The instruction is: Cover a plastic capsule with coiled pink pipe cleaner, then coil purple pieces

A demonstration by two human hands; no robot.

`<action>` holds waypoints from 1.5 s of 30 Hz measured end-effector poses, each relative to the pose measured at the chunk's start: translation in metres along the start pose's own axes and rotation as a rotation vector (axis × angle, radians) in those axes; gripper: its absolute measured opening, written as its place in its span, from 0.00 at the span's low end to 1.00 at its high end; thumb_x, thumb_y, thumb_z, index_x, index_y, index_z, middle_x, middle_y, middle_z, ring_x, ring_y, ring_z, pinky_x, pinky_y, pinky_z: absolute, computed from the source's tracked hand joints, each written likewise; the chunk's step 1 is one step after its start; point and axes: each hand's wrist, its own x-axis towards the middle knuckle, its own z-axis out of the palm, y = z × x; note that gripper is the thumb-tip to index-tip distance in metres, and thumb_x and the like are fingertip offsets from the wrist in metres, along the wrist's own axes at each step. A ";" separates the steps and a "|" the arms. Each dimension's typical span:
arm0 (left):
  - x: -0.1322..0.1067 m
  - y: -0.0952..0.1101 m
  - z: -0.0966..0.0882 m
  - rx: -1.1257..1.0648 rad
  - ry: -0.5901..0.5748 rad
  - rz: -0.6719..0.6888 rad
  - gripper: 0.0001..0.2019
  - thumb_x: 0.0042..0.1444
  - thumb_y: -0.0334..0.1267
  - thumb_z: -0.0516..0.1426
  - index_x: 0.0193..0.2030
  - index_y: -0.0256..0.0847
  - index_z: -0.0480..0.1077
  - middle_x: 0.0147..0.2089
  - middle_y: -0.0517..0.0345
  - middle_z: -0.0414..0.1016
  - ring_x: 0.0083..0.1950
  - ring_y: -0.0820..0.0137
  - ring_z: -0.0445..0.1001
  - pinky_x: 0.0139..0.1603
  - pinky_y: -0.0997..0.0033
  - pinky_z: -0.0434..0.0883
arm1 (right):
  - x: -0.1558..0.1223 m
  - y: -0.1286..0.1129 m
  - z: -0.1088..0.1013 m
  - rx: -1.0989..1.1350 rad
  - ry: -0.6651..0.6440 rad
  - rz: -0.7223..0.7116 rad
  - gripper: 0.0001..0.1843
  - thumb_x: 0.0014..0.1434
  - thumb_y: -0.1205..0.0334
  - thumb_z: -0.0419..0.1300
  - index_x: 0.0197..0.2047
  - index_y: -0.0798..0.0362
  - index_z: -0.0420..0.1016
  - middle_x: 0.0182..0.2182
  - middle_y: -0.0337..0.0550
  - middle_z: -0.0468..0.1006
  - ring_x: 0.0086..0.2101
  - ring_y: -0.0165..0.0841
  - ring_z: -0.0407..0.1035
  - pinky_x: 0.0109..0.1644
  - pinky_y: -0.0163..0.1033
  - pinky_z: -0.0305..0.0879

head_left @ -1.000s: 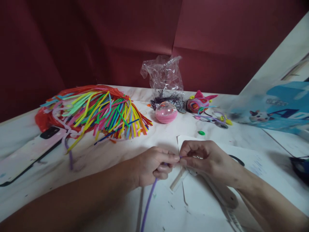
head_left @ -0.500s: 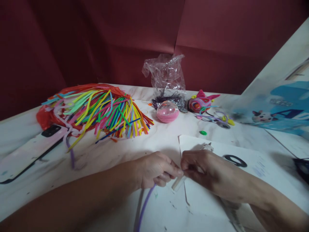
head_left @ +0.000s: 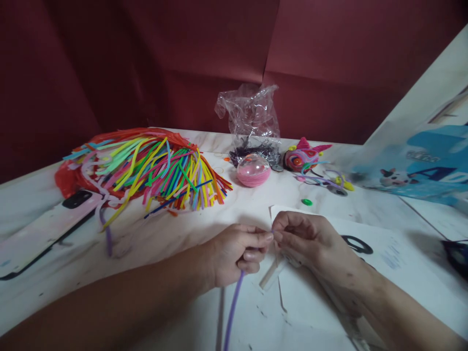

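Right now, two hands meet close together over the pale marble table [head_left: 204, 239], with one purple pipe cleaner [head_left: 233, 312] between them. The left hand [head_left: 236, 256] has its fingers curled around it, and a long piece hangs down below that hand. The right hand [head_left: 310, 239] pinches near the top end with finger and thumb, and the tips of both hands are about touching.

Under and past the right hand lies white paper [head_left: 395, 234] with some blue scribbles, and one black loop [head_left: 357, 244] sits on it. Just below the gap between the hands is one tan stick [head_left: 268, 274].

Straight ahead of the hands are one small green disc [head_left: 307, 202], one pink ball with a clear top [head_left: 254, 170], and one see-through plastic bag [head_left: 252, 114] with dark stringy bits in it. Ahead of the right hand sits one pink curly toy [head_left: 302, 158] with two pointy ears; one orange eye shows.

Beyond the left arm are one phone [head_left: 44, 231] and one big bunch of colourful pipe cleaners [head_left: 171, 173], too many to count. Far right of the right hand is one blue bag [head_left: 438, 161] with one cow face.
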 end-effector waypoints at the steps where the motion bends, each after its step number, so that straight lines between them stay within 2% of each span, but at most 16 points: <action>1: 0.000 0.000 -0.001 0.016 -0.007 -0.028 0.06 0.50 0.31 0.56 0.26 0.36 0.61 0.21 0.69 0.53 0.16 0.85 0.43 0.16 0.80 0.38 | -0.001 -0.001 -0.001 -0.071 -0.041 -0.016 0.10 0.57 0.59 0.55 0.28 0.56 0.66 0.21 0.37 0.66 0.22 0.26 0.58 0.25 0.31 0.53; 5: 0.002 0.001 -0.006 0.111 -0.031 -0.163 0.08 0.46 0.31 0.59 0.22 0.35 0.62 0.19 0.68 0.56 0.15 0.86 0.43 0.16 0.79 0.37 | -0.005 -0.005 -0.008 -0.440 -0.235 -0.056 0.06 0.55 0.68 0.52 0.29 0.55 0.68 0.23 0.38 0.69 0.24 0.28 0.60 0.27 0.32 0.55; 8: 0.003 -0.002 -0.007 0.189 -0.032 -0.240 0.09 0.42 0.29 0.59 0.19 0.35 0.61 0.13 0.70 0.51 0.13 0.86 0.42 0.16 0.78 0.35 | -0.007 -0.008 -0.007 -0.626 -0.344 -0.094 0.07 0.54 0.72 0.52 0.30 0.55 0.69 0.23 0.38 0.71 0.23 0.28 0.61 0.26 0.31 0.55; 12: 0.004 -0.007 -0.004 0.259 0.009 -0.258 0.09 0.39 0.27 0.58 0.15 0.36 0.60 0.11 0.71 0.50 0.12 0.86 0.42 0.16 0.76 0.35 | -0.011 -0.009 -0.003 -0.741 -0.421 -0.152 0.10 0.54 0.75 0.51 0.27 0.55 0.68 0.24 0.38 0.71 0.24 0.27 0.62 0.27 0.31 0.54; 18: 0.004 -0.011 0.000 0.245 0.013 -0.220 0.09 0.41 0.30 0.58 0.18 0.36 0.61 0.16 0.66 0.61 0.12 0.86 0.46 0.16 0.76 0.36 | -0.011 -0.010 -0.001 -0.832 -0.451 -0.163 0.09 0.55 0.75 0.51 0.29 0.55 0.69 0.27 0.41 0.73 0.28 0.31 0.67 0.32 0.34 0.57; 22: 0.003 -0.009 -0.001 0.234 0.014 -0.204 0.10 0.43 0.33 0.59 0.19 0.37 0.59 0.14 0.71 0.54 0.13 0.86 0.43 0.16 0.76 0.35 | -0.010 -0.011 -0.002 -0.794 -0.393 -0.156 0.09 0.54 0.76 0.52 0.29 0.56 0.69 0.27 0.41 0.74 0.27 0.30 0.66 0.30 0.33 0.56; 26: 0.003 -0.005 -0.001 0.199 0.010 -0.187 0.13 0.38 0.37 0.62 0.20 0.37 0.60 0.17 0.69 0.58 0.14 0.87 0.45 0.16 0.77 0.36 | -0.010 -0.010 -0.005 -0.699 -0.287 -0.132 0.09 0.51 0.77 0.53 0.29 0.55 0.70 0.23 0.37 0.72 0.24 0.28 0.63 0.29 0.31 0.56; 29: 0.003 -0.003 -0.001 0.183 0.008 -0.183 0.13 0.36 0.38 0.63 0.21 0.36 0.61 0.18 0.67 0.60 0.14 0.87 0.46 0.16 0.78 0.37 | -0.010 -0.008 -0.007 -0.643 -0.272 -0.086 0.09 0.51 0.75 0.52 0.30 0.54 0.71 0.23 0.37 0.71 0.25 0.28 0.63 0.29 0.31 0.57; 37: 0.002 -0.004 -0.001 0.138 -0.004 -0.173 0.12 0.37 0.35 0.62 0.21 0.36 0.61 0.17 0.68 0.59 0.14 0.87 0.47 0.15 0.79 0.37 | -0.008 -0.006 -0.011 -0.420 -0.321 0.055 0.08 0.56 0.61 0.54 0.33 0.56 0.71 0.26 0.41 0.73 0.26 0.29 0.63 0.29 0.33 0.59; 42: 0.002 -0.004 -0.003 0.076 -0.018 -0.074 0.12 0.40 0.36 0.62 0.23 0.35 0.62 0.20 0.67 0.61 0.14 0.88 0.48 0.16 0.79 0.38 | -0.002 -0.003 -0.013 -0.249 -0.256 0.089 0.10 0.55 0.58 0.56 0.32 0.57 0.70 0.25 0.40 0.72 0.25 0.28 0.60 0.26 0.31 0.56; 45: 0.002 -0.003 -0.003 0.068 -0.023 -0.061 0.12 0.40 0.37 0.63 0.24 0.35 0.62 0.21 0.67 0.61 0.14 0.88 0.49 0.16 0.79 0.39 | -0.002 -0.001 -0.013 -0.200 -0.212 0.091 0.09 0.55 0.58 0.56 0.30 0.57 0.69 0.25 0.41 0.73 0.25 0.27 0.60 0.26 0.31 0.56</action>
